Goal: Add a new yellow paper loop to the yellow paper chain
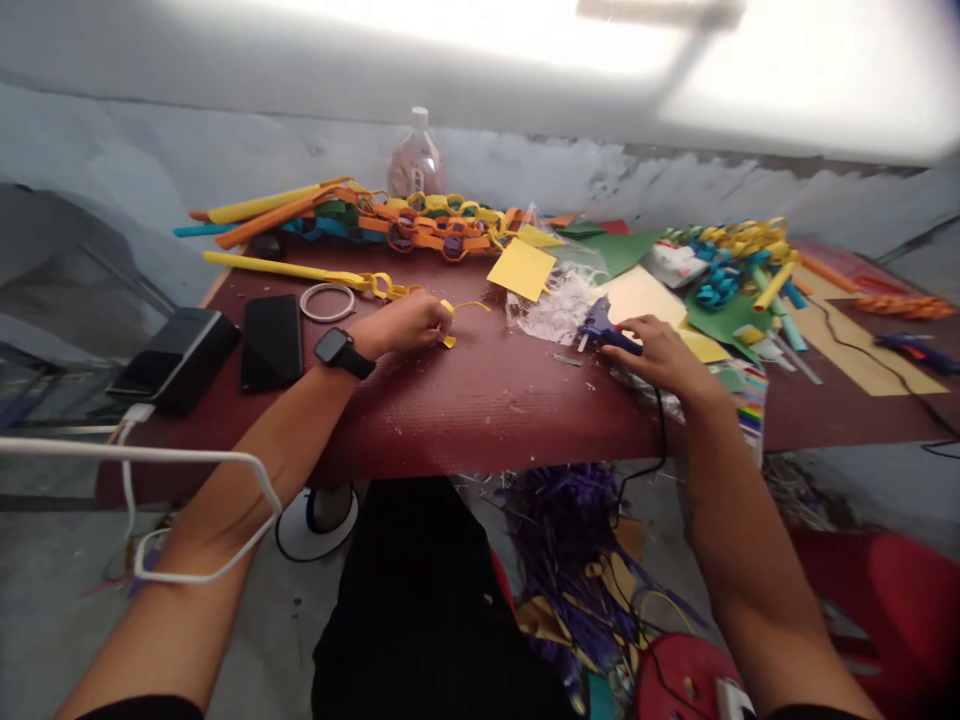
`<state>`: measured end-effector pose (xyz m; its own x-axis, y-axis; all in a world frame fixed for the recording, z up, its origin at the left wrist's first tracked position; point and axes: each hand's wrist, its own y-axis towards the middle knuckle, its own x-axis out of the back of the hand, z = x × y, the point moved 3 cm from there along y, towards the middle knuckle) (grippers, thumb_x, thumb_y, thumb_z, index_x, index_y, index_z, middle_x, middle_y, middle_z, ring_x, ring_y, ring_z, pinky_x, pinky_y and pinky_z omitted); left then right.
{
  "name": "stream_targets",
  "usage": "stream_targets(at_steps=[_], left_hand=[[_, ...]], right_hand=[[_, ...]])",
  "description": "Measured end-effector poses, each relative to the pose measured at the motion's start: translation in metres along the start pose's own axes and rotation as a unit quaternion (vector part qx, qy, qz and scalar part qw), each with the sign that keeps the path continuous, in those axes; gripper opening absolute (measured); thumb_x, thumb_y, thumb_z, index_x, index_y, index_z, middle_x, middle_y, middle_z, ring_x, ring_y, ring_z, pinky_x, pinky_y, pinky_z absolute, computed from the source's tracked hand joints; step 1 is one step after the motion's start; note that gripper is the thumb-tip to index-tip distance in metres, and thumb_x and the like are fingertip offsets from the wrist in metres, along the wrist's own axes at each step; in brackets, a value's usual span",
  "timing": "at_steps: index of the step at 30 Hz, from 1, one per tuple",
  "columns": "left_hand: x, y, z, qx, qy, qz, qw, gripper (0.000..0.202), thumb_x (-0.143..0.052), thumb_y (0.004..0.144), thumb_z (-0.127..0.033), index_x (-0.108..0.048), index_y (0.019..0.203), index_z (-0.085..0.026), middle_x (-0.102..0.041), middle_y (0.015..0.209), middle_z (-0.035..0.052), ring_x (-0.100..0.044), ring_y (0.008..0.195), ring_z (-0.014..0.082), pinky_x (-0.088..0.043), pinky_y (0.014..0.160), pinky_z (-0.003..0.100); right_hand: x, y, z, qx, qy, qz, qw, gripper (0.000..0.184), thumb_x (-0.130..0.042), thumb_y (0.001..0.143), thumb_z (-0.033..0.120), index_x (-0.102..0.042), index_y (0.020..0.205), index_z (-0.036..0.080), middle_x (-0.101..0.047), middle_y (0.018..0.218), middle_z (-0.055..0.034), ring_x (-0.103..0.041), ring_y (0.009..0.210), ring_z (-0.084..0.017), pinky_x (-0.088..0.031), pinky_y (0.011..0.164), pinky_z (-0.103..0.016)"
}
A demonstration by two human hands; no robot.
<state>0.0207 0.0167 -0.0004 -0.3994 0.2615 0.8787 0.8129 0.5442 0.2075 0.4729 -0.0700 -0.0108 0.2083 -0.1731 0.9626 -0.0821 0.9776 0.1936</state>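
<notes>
My left hand, wearing a dark watch, is closed in a pinch on the end of a yellow paper chain. A loose yellow strip sticks out past its fingers. The chain runs left to a yellow paper stick. To the right, my right hand has its fingers round the handle of a blue glue gun, nozzle low near the table. Beside the gun lie a clear plastic bag of white scraps and a yellow paper square.
Orange and yellow paper chains lie at the back before a plastic bottle. At left are a black phone and a ring of white tape. Curled paper strips and a second glue gun lie right.
</notes>
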Motion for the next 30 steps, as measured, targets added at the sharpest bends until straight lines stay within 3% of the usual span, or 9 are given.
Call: stream_targets(at_steps=[7, 15, 19, 23, 27, 30], left_hand=[[0.002, -0.001, 0.001, -0.005, 0.021, 0.007, 1.000, 0.019, -0.066, 0.088, -0.010, -0.083, 0.088, -0.020, -0.082, 0.086, 0.0050, -0.068, 0.076, 0.0141, -0.046, 0.075, 0.026], [0.001, 0.000, 0.001, -0.009, 0.012, 0.004, 1.000, 0.020, -0.066, 0.085, -0.007, -0.082, 0.084, -0.019, -0.082, 0.086, 0.0045, -0.068, 0.075, 0.0137, -0.045, 0.074, 0.026], [0.000, 0.001, 0.003, -0.004, 0.011, 0.005, 1.000, 0.020, -0.067, 0.085, -0.006, -0.082, 0.084, -0.018, -0.082, 0.086, 0.0045, -0.067, 0.074, 0.0129, -0.045, 0.074, 0.025], [0.000, 0.001, 0.004, -0.008, 0.008, 0.005, 1.000, 0.018, -0.068, 0.086, -0.007, -0.083, 0.086, -0.018, -0.083, 0.087, 0.0054, -0.068, 0.075, 0.0132, -0.045, 0.073, 0.025], [0.001, 0.002, 0.003, -0.012, 0.007, 0.001, 1.000, 0.018, -0.069, 0.085, -0.007, -0.083, 0.085, -0.019, -0.083, 0.087, 0.0050, -0.068, 0.075, 0.0130, -0.046, 0.074, 0.024], [0.001, 0.002, 0.003, -0.011, -0.002, 0.002, 1.000, 0.018, -0.069, 0.086, -0.006, -0.082, 0.084, -0.019, -0.083, 0.088, 0.0053, -0.069, 0.076, 0.0132, -0.046, 0.075, 0.024]], right_hand=[[-0.010, 0.001, 0.008, 0.004, 0.028, -0.053, 0.998, 0.060, -0.063, 0.096, 0.070, -0.079, 0.118, 0.017, -0.065, 0.120, -0.0217, -0.071, 0.108, -0.039, -0.060, 0.105, -0.060], [-0.010, -0.028, 0.022, -0.017, 0.012, -0.152, 0.988, 0.048, -0.063, 0.098, 0.054, -0.070, 0.129, 0.018, -0.063, 0.129, -0.0237, -0.068, 0.111, -0.040, -0.061, 0.102, -0.060], [-0.008, -0.034, 0.031, -0.033, -0.025, -0.177, 0.983, 0.050, -0.059, 0.102, 0.053, -0.069, 0.131, 0.014, -0.062, 0.129, -0.0285, -0.062, 0.124, -0.046, -0.056, 0.108, -0.065], [-0.003, -0.038, 0.037, -0.034, -0.052, -0.184, 0.981, 0.045, -0.059, 0.103, 0.052, -0.070, 0.132, 0.019, -0.064, 0.126, -0.0279, -0.055, 0.131, -0.050, -0.045, 0.114, -0.074], [0.007, -0.043, 0.045, 0.032, -0.014, -0.242, 0.970, 0.027, -0.068, 0.099, 0.046, -0.070, 0.120, 0.030, -0.066, 0.133, -0.0255, -0.046, 0.138, -0.054, -0.036, 0.113, -0.080], [0.011, -0.044, 0.052, 0.069, 0.022, -0.243, 0.967, 0.021, -0.069, 0.098, 0.045, -0.068, 0.113, 0.031, -0.070, 0.133, -0.0240, -0.042, 0.139, -0.056, -0.034, 0.108, -0.081]])
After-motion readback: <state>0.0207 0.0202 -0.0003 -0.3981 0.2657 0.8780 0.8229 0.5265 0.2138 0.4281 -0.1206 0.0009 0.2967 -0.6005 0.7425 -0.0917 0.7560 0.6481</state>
